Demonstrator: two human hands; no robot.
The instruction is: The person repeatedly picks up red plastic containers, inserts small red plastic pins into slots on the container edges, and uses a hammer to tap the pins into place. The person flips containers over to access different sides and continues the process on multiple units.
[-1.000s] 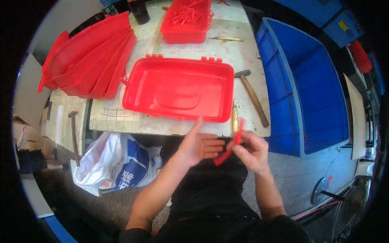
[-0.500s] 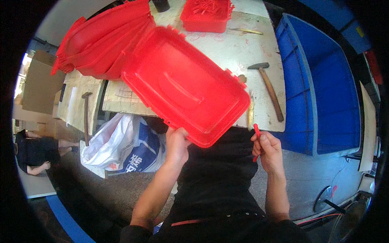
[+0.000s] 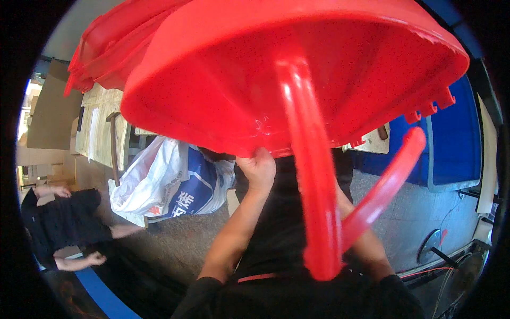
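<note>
A large red plastic lid [image 3: 223, 90], shallow and with small hooked tabs along its right edge, is tilted up close before me. My left hand [image 3: 257, 170] is closed on its near rim, thumb on the edge. A bent red plastic bar [image 3: 313, 186], like a handle, stands out in front of the lid and angles up to a free end at the right; whether it is joined to the lid I cannot tell. My right forearm [image 3: 369, 247] reaches up behind this bar. The bar and lid hide my right hand and its fingers.
More red plastic lids [image 3: 101, 58] are stacked at the upper left. A hammer [image 3: 113, 141] rests by the side table [image 3: 98, 133]. Below stands a white and blue sack [image 3: 180, 183]. A deep blue crate [image 3: 457, 143] is at the right. Another person [image 3: 69, 223] is at the far left.
The lid has been raised and tilted toward me, covering most of the table. The thin red piece held in my right hand before is now large in view, and that hand has gone out of sight.
</note>
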